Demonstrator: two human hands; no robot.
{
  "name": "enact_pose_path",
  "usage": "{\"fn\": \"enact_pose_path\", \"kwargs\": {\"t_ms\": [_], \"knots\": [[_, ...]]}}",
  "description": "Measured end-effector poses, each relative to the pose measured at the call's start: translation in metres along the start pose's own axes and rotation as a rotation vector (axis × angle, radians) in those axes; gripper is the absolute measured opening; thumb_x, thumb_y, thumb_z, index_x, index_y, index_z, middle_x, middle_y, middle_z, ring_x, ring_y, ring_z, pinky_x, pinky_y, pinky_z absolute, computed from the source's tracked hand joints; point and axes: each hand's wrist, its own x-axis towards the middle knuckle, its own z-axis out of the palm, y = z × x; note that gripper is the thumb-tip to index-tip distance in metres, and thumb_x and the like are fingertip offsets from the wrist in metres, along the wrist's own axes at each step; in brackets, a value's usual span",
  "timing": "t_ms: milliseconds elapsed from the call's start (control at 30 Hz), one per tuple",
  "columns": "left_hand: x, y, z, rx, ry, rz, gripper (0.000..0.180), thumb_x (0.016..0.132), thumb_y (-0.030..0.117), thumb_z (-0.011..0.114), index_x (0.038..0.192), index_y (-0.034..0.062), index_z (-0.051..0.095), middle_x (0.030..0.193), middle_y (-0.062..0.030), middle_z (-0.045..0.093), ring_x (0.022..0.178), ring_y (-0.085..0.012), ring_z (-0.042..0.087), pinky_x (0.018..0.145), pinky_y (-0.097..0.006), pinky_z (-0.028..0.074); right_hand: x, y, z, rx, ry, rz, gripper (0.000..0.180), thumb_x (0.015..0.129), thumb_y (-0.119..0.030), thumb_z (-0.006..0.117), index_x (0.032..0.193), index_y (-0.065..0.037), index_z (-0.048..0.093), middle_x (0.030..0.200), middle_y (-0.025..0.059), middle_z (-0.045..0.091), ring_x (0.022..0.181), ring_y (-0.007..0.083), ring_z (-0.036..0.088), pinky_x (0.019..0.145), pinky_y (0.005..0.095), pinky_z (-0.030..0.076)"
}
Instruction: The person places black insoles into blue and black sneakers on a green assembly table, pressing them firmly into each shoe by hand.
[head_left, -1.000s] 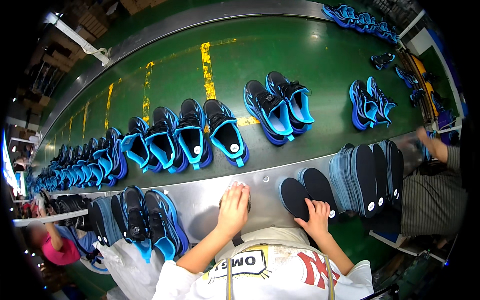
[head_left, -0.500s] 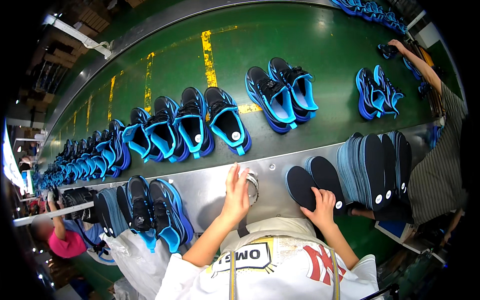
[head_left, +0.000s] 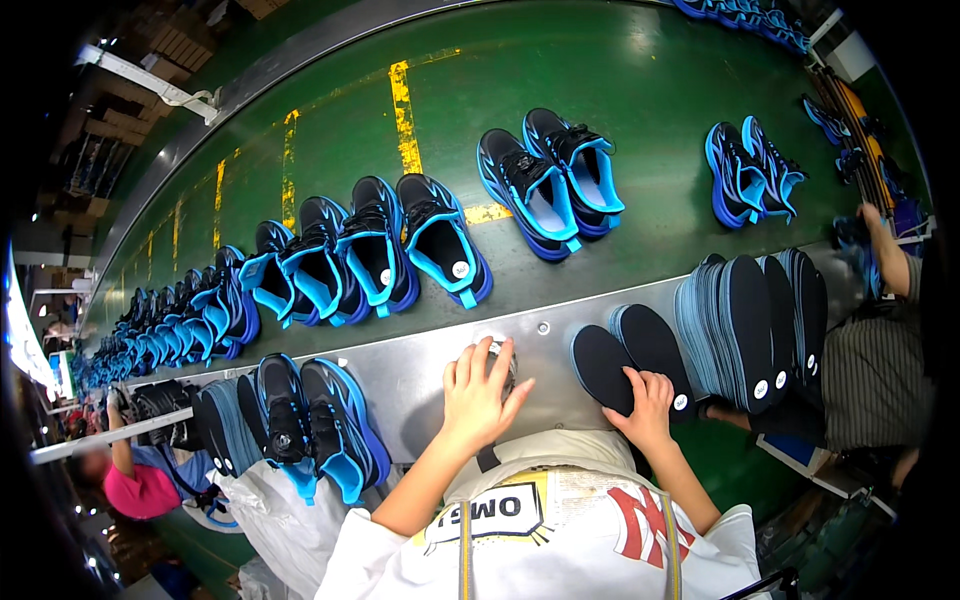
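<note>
My left hand (head_left: 478, 402), fingers spread, reaches over a small ring-shaped roll (head_left: 508, 368) on the metal ledge; the hand partly covers it. My right hand (head_left: 645, 408) pinches the heel end of a black insole (head_left: 598, 360), thumb and fingertips at its edge. Close beside it on the right lies a second black insole (head_left: 648, 345) with a round white sticker at its heel. Beyond the ledge, a pair of black and blue sneakers (head_left: 548, 185) stands on the green belt, and a row of similar sneakers (head_left: 440, 240) runs off leftward.
Stacks of insoles (head_left: 735, 335) stand at the right of the ledge. At my left, another sneaker pair (head_left: 340, 420) rests beside more insoles (head_left: 225, 425). One more pair (head_left: 745, 175) is on the belt at right. A co-worker in a striped top (head_left: 875, 370) is at far right.
My left hand has turned and spread its fingers over the roll. My right hand stays at the insole. The co-worker's arm at right has drawn back from the belt; the sneakers shifted slightly left.
</note>
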Motion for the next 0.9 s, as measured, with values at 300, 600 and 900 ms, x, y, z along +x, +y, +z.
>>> {"fn": "enact_pose_path", "kwargs": {"t_ms": [300, 600, 900], "knots": [[0.033, -0.001, -0.067, 0.097, -0.123, -0.024, 0.062, 0.065, 0.035, 0.064, 0.119, 0.0109, 0.045, 0.110, -0.0198, 0.040, 0.104, -0.0351, 0.038, 0.083, -0.048, 0.031, 0.004, 0.010, -0.002, 0.008, 0.012, -0.016, 0.070, 0.058, -0.031, 0.071, 0.119, -0.011, 0.043, 0.104, 0.0122, 0.042, 0.102, 0.0308, 0.039, 0.095, 0.0477, 0.024], [0.037, 0.018, -0.097, 0.075, -0.005, 0.047, 0.054, 0.067, 0.031, 0.062, 0.113, 0.0073, 0.048, 0.111, -0.0231, 0.039, 0.101, -0.0396, 0.039, 0.088, -0.047, 0.031, -0.008, 0.013, -0.018, -0.037, -0.094, 0.009, 0.072, 0.062, -0.034, 0.072, 0.121, -0.006, 0.043, 0.111, 0.0205, 0.049, 0.099, 0.0362, 0.048, 0.090, 0.0448, 0.034], [0.003, 0.024, 0.013, -0.014, -0.010, 0.068, 0.047, 0.066, 0.037, 0.062, 0.101, 0.0060, 0.056, 0.089, -0.0174, 0.051, 0.083, -0.0314, 0.049, 0.081, -0.046, 0.035, 0.050, 0.005, -0.094, 0.012, 0.152, -0.039, 0.045, 0.074, -0.016, 0.063, 0.114, 0.001, 0.051, 0.112, 0.0242, 0.045, 0.089, 0.0362, 0.048, 0.077, 0.0399, 0.041]]}}
